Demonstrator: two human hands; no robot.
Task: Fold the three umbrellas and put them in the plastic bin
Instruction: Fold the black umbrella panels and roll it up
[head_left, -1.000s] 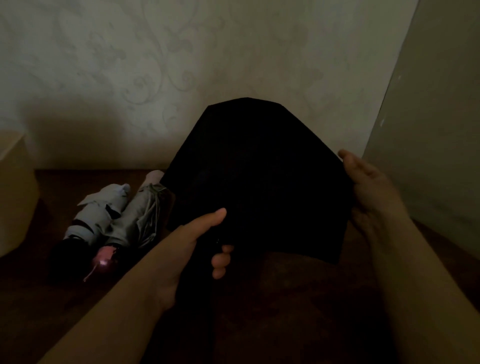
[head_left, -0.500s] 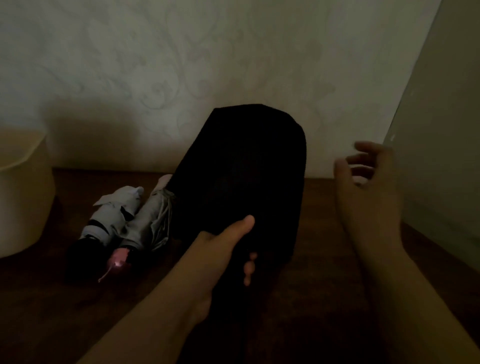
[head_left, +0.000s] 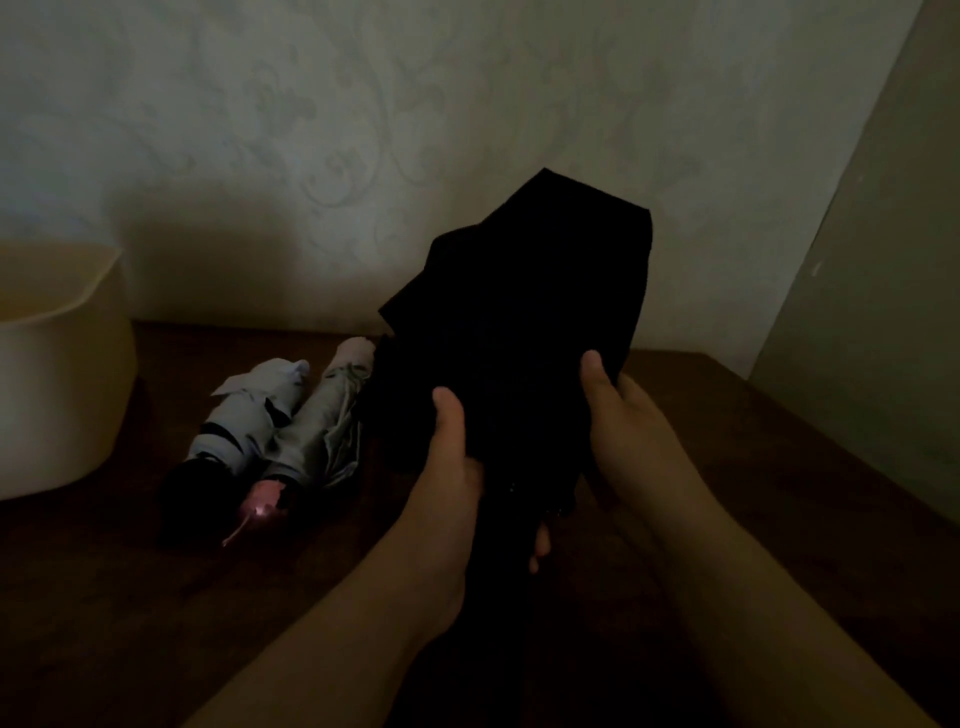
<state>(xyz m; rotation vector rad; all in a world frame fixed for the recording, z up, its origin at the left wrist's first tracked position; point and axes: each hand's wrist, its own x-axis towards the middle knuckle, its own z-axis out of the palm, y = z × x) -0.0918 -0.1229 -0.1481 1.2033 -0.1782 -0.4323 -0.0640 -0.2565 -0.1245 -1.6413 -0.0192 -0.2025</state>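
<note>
Black umbrella (head_left: 524, 332) sits gathered between my hands: left hand (head_left: 447, 467) and right hand (head_left: 623, 415) both grip its fabric. Two folded umbrellas (head_left: 280, 431) lie left of my left hand, plastic bin (head_left: 62, 364) beyond.

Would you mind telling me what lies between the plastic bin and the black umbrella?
In the head view, two folded grey umbrellas lie side by side on the table between the bin and the black umbrella.
</note>
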